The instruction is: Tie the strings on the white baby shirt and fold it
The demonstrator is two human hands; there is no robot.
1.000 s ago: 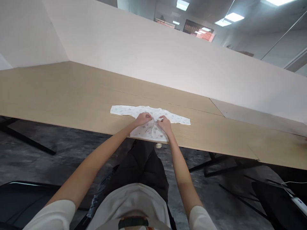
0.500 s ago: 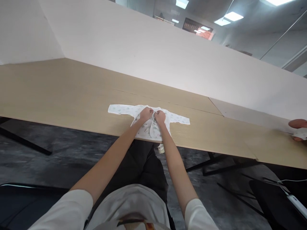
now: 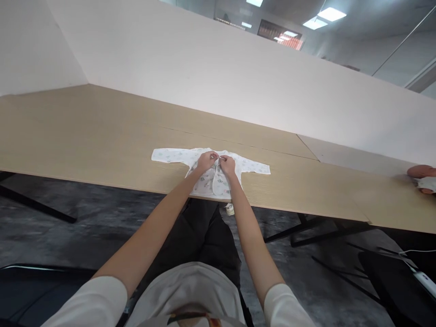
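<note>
A small white baby shirt (image 3: 220, 185) with a faint printed pattern lies spread on the table (image 3: 112, 136), sleeves stretched out to both sides and hem along the near edge. At its neckline my left hand (image 3: 205, 161) is closed, fingertips pinching the fabric edge or a thin tie. Close beside it, my right hand (image 3: 228, 165) pinches the other side of the front opening near the collar. Whether a tie or a fastener is between the fingertips is too small to make out. Below the hands, a curved overlapping front edge shows.
A white partition (image 3: 190, 77) rises behind the table. At the far right lies a doll (image 3: 421, 171) with white cloth on it. Black chairs (image 3: 391, 281) stand at lower right and lower left (image 3: 44, 290), and a white power strip (image 3: 425, 282) rests on the right one.
My fingertips have come slightly closer together at the neckline, a thin white strip now showing between them. The shirt stays in place; the view has shifted a little.
</note>
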